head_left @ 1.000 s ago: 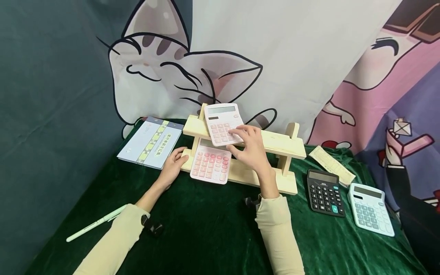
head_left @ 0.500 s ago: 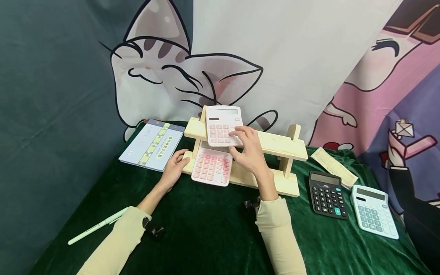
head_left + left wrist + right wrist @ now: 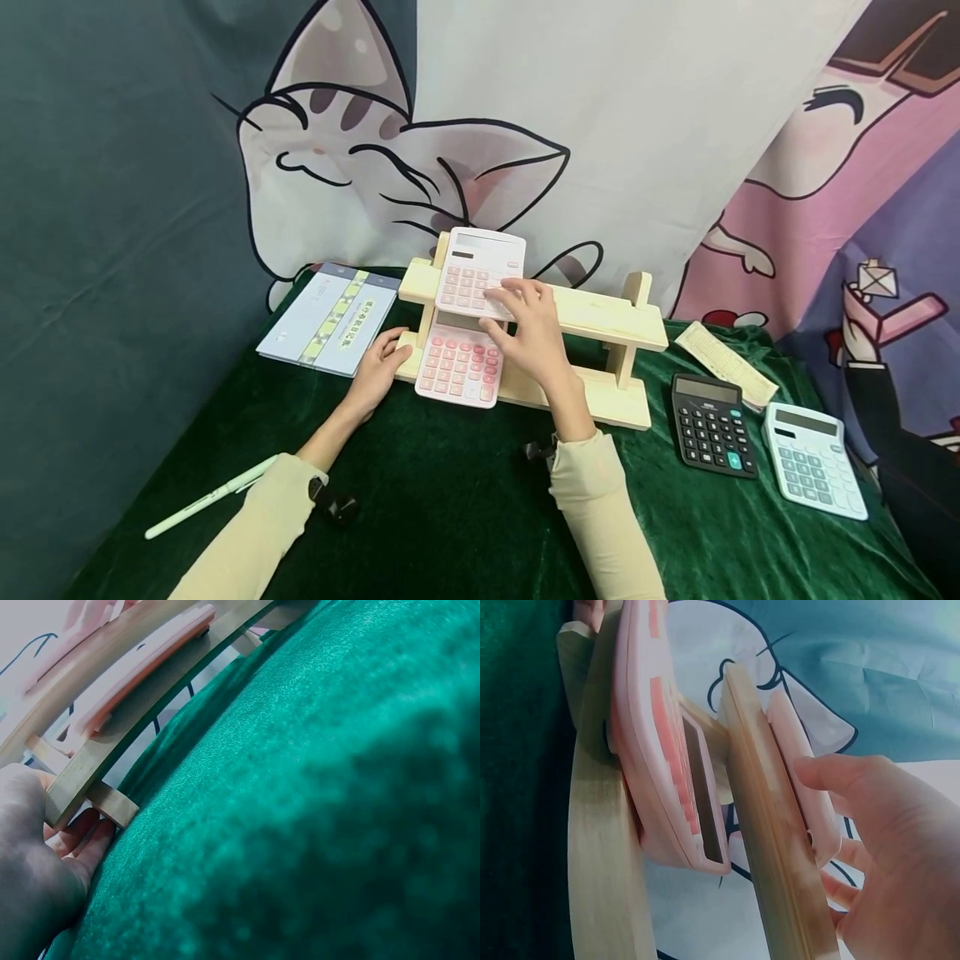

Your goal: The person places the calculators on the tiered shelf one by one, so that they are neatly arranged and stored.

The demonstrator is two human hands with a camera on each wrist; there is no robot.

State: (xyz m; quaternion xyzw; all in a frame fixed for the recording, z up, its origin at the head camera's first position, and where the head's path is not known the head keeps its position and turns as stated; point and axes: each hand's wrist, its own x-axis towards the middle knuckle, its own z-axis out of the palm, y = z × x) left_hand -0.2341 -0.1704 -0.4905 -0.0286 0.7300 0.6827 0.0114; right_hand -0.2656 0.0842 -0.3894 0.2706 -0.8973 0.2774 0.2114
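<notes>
On the upper shelf of a two-tier wooden rack (image 3: 611,312) lies a light pink calculator (image 3: 465,268), its keys facing up. My right hand (image 3: 531,329) holds this calculator by its lower right corner, thumb at the near edge and fingertips over the right side. In the right wrist view the thumb of my right hand (image 3: 892,847) presses against the calculator's edge (image 3: 810,787). A second pink calculator (image 3: 459,367) rests on the lower shelf, its display partly hidden under the upper one. My left hand (image 3: 375,375) grips the left end of the lower shelf (image 3: 79,784).
Left of the rack lies a blue notebook (image 3: 326,321) with a patterned band. A pale green pen (image 3: 210,498) is by my left sleeve. To the right are a black calculator (image 3: 712,425), a light blue calculator (image 3: 813,462) and a yellowish paper pad (image 3: 723,362). A printed curtain hangs behind.
The upper pink calculator has turned clockwise and slid a little left on the shelf, with my right hand following it. My left hand stays on the rack's end.
</notes>
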